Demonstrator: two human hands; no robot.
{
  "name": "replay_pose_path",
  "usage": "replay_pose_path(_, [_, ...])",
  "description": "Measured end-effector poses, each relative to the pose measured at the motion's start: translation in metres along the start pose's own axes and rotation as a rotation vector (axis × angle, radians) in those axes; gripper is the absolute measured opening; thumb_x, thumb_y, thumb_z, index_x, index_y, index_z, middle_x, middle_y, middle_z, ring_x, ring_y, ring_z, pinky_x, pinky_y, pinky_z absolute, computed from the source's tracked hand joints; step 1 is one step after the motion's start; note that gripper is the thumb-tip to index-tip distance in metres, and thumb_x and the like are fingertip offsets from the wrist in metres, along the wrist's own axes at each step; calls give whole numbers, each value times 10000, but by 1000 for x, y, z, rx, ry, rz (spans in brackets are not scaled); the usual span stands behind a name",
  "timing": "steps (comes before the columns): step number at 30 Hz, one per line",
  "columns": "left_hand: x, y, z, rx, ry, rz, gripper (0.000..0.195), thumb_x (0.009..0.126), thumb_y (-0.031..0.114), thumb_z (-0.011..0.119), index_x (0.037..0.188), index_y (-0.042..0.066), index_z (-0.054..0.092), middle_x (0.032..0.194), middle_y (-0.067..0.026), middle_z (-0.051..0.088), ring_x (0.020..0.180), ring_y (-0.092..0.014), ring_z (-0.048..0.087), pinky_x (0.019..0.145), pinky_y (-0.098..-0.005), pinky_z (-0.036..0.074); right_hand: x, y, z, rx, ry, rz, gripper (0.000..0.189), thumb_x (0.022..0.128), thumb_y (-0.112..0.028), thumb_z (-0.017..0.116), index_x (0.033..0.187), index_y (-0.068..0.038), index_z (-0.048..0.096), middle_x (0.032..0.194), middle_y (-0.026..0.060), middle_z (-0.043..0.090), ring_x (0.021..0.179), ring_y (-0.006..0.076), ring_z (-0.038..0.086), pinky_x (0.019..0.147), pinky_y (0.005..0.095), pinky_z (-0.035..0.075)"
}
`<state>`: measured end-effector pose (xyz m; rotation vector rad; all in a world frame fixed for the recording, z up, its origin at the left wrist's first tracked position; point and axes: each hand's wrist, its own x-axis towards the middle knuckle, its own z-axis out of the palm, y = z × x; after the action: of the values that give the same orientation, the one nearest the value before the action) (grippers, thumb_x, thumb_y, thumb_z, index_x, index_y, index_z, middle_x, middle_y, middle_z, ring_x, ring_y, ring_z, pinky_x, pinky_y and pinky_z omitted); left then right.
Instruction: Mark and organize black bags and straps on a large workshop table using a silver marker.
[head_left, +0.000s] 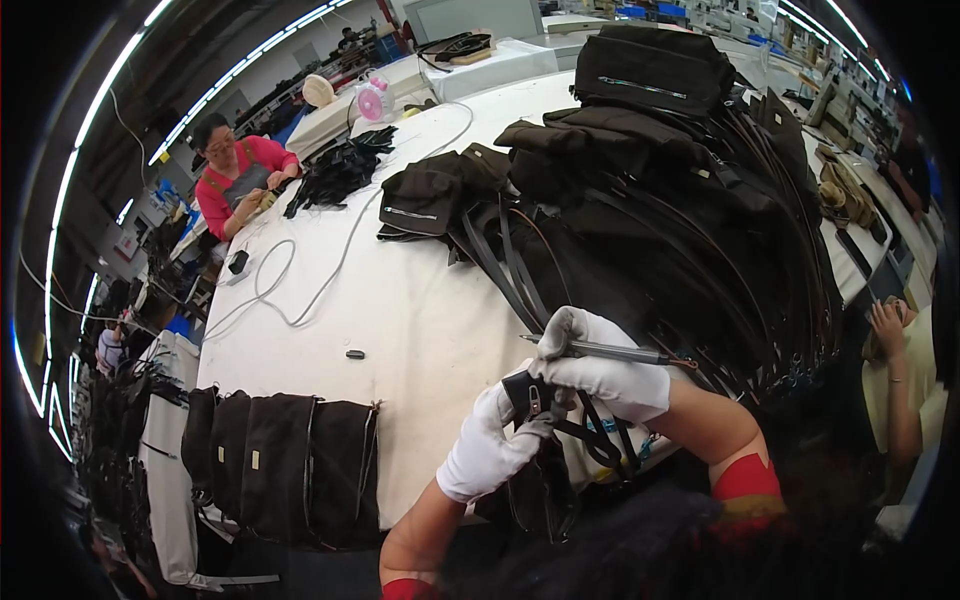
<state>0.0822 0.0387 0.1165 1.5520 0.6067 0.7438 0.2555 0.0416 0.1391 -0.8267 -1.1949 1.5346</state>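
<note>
My left hand (487, 450), in a white glove, grips a black bag part (517, 391) that carries a small silver metal fitting (534, 400). In my right hand (600, 367), also gloved, a slim grey pen (615, 351) lies across the fingers, its tip pointing left. The right fingertips meet the same black part, though the glove hides exactly how they touch it. Black straps (598, 435) and dark fabric with a zipper (544, 491) hang below both hands. A small black cap-like piece (355, 354) lies on the white table to the left.
Dark brown bags (431, 199) with straps are heaped across the white table (427, 315). More bags (277, 465) lie at its near left edge. A grey cable (341, 262) loops over the surface. One co-worker (244, 176) works at the far left; another person (896, 360) is at right.
</note>
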Motion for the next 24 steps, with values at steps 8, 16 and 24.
replay_pose_path(8, [8,-24,-10,-309,2,-48,353,784,10,425,1131,-34,468,1024,-82,574,947,-147,544,867,-274,411,9,13,-15,147,-16,90,156,788,1,554,866,-66,437,841,53,546,769,112,555,634,227,453])
replay_pose_path(16, [9,-27,-8,-349,31,-40,322,793,36,441,1102,-38,490,1003,-81,572,900,-153,548,833,-272,417,19,0,-12,-59,-30,167,223,730,20,607,874,-46,449,830,54,548,733,116,555,634,238,461])
replay_pose_path(24, [12,-20,-14,-42,69,-51,202,742,3,524,938,-23,561,873,-52,550,803,-156,519,745,-269,417,32,14,-36,-226,-320,-216,254,679,111,574,849,-42,464,822,31,545,783,109,531,698,250,449])
